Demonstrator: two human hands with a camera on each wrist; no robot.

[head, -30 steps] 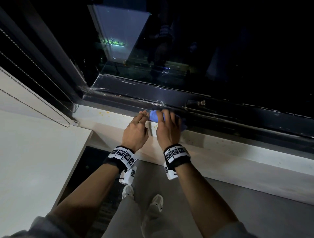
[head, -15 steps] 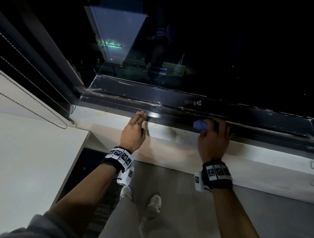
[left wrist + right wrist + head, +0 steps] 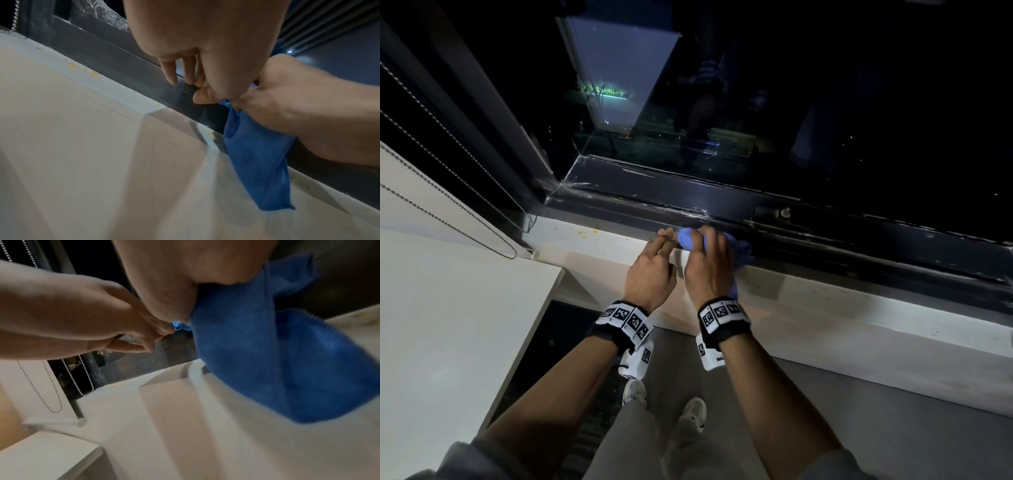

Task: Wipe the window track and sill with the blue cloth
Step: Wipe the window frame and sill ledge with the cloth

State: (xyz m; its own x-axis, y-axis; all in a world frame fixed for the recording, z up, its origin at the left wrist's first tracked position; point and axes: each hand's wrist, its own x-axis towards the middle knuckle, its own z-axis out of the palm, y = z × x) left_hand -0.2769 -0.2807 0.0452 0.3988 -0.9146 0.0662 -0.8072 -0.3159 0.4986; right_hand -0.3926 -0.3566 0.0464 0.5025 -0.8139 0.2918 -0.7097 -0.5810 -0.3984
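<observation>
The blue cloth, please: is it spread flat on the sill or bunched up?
Bunched up. The right hand grips the blue cloth in a wad at the window track, with a loose tail hanging down over the sill.

**Cloth on the track, sill with spots**

The cloth [image 3: 690, 238] is blue, with fine ribs and a stitched edge. It is bunched at the front edge of the track [image 3: 825, 245], and one loose end hangs down over the sill [image 3: 592, 245]. In the wrist views this end [image 3: 259, 170] is a long flat tail that reaches the pale sill surface.

The track is a dark metal channel at the bottom of the window; it runs from left to right and has some shiny marks. The sill is white and flat, just in front of the track. Small yellow specks [image 3: 93, 73] lie on it near the track edge
</observation>
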